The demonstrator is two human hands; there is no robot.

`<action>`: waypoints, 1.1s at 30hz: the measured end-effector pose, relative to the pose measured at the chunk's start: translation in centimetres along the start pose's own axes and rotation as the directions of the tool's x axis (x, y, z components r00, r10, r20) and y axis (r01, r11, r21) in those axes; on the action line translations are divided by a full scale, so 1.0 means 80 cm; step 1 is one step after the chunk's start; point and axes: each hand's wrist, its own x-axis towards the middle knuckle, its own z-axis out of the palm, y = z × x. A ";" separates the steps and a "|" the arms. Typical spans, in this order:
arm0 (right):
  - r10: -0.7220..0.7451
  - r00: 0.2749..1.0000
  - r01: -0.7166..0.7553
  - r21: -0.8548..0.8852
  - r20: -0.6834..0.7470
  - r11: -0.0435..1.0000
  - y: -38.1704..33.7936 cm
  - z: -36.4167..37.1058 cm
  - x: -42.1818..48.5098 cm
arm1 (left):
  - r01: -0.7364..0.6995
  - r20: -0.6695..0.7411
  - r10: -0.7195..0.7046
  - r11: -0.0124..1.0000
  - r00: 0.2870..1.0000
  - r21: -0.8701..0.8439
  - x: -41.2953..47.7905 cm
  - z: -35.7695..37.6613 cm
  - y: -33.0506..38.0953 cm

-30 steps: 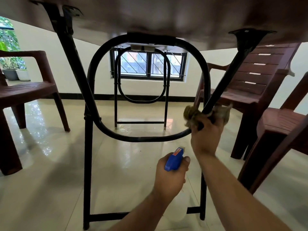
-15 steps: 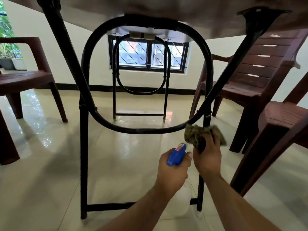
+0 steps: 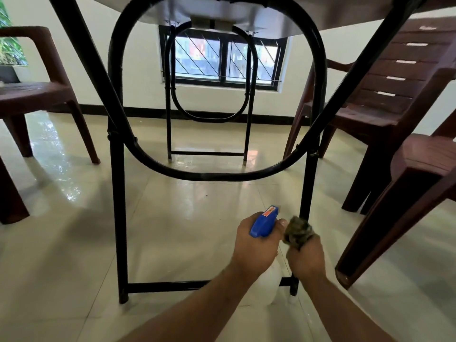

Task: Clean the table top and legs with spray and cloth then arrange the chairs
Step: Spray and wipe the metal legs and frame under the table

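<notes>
I am looking from under the table top [image 3: 308,18]. Its black metal folding leg frame [image 3: 118,206] stands close in front of me. My right hand [image 3: 306,257] grips a crumpled olive cloth [image 3: 297,230] wrapped around the lower part of the frame's right upright leg [image 3: 308,183]. My left hand [image 3: 256,245] holds a spray bottle with a blue trigger head [image 3: 264,222] and a white body [image 3: 266,287], just left of the cloth. The far leg frame [image 3: 170,124] stands near the window.
Dark brown plastic chairs stand around: one at the left [image 3: 37,95], one at the back right [image 3: 385,95] and one close at the right [image 3: 419,174]. A glossy tiled floor [image 3: 185,218] lies below. A barred window [image 3: 222,60] is in the far wall.
My right hand has slid the cloth down the right leg, from the curved brace junction to near the bottom. The left hand with the bottle stayed beside it. My view tilted downward.
</notes>
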 end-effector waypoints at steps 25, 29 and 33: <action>0.279 0.835 0.059 -0.581 0.475 0.812 0.181 -0.036 -0.035 | 0.379 0.113 -0.393 0.917 0.913 0.126 -0.031 0.018 -0.117; -0.002 0.994 0.029 -0.249 0.107 0.968 0.158 0.000 -0.057 | 0.345 0.143 -0.360 0.931 0.922 0.118 -0.032 0.022 -0.123; 0.157 0.980 -0.101 -0.381 0.120 0.919 0.161 0.026 -0.036 | 0.349 0.131 -0.363 0.930 0.922 0.119 -0.043 0.020 -0.118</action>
